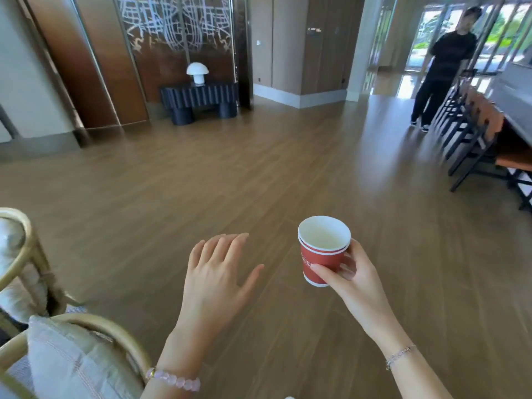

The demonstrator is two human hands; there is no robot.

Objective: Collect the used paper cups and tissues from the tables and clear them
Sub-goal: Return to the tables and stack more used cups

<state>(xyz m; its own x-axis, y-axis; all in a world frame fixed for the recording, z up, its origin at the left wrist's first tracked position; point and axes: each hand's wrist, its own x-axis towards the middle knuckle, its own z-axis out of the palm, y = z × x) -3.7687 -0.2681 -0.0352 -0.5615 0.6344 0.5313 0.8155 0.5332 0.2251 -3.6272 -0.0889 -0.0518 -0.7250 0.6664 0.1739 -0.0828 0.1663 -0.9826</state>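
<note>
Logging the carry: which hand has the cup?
The right hand grips the red cup by its side; the left hand is spread open and holds nothing.

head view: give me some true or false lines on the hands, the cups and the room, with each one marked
1. The right hand holds red cups, one nested in the other. True.
2. The left hand grips a tissue. False: its fingers are spread and it holds nothing.
3. The cups lie on their side. False: they are held mouth up, only slightly tilted.
4. A white lamp stands on the dark console. True.
5. The person in black sits on one of the chairs. False: that person stands beside them.
</note>
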